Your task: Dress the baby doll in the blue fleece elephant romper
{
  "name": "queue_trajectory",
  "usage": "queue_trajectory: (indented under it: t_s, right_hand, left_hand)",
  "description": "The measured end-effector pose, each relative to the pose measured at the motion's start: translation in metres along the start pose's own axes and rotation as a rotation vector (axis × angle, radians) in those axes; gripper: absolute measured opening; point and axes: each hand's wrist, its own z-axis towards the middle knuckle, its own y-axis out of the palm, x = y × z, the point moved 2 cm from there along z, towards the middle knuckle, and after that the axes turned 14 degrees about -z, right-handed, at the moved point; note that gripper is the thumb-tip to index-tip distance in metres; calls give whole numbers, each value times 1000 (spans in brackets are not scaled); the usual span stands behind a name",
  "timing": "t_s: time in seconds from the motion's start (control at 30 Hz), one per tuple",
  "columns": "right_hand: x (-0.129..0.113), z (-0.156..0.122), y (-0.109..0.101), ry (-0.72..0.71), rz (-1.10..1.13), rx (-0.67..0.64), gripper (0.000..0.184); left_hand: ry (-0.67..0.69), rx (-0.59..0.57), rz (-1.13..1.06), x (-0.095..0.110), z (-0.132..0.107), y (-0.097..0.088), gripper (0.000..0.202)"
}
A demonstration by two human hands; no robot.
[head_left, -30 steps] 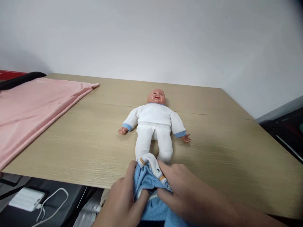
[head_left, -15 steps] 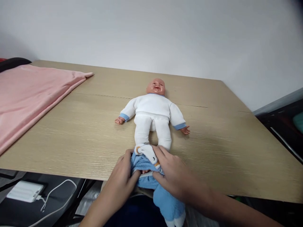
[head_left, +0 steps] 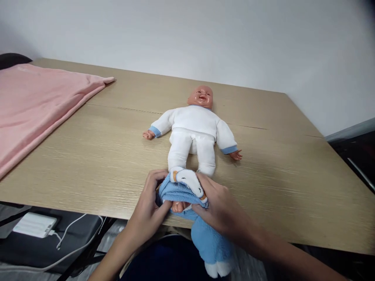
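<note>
A baby doll (head_left: 195, 121) in a white top with blue cuffs lies on its back, its head away from me. Around its lower legs are bunched blue fleecy pants (head_left: 175, 191) with a white animal patch. My left hand (head_left: 154, 197) grips the pants' left side, thumb below and fingers behind the cloth. On the other side my right hand (head_left: 215, 199) pinches the cloth beside the patch. Between my thumbs a bare doll foot (head_left: 178, 207) shows in the pants' opening. One blue pant leg with a white end hangs over the table edge; the other foot is hidden.
The doll lies on a wooden table (head_left: 278, 187) against a white wall. A pink blanket (head_left: 43, 101) covers the table's left side. Below the front edge, a white power bank (head_left: 35, 225) with a cable rests on a black seat (head_left: 73, 230).
The doll's foot shows more plainly in the pants' opening. My hands and the pants sit slightly higher in view, and the whole view has shifted a little.
</note>
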Motion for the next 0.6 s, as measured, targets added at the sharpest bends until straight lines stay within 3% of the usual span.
queue_trajectory:
  t_s: [0.13, 0.27, 0.4, 0.47, 0.6]
  right_hand:
    - [5, 6, 3, -42, 12, 89, 35]
    - [10, 20, -6, -112, -49, 101, 11]
    - [18, 44, -23, -295, -8, 75, 25]
    - [21, 59, -33, -370, 58, -3, 31]
    - [22, 82, -46, -351, 61, -153, 24]
  left_hand:
    - [17, 3, -49, -2, 11, -9, 29]
    - [-149, -58, -163, 1, 29, -24, 23]
    - [-289, -235, -232, 5, 53, -40, 24]
    - [-334, -324, -266, 6, 63, -45, 27]
    - [-355, -388, -276, 7, 77, -51, 46]
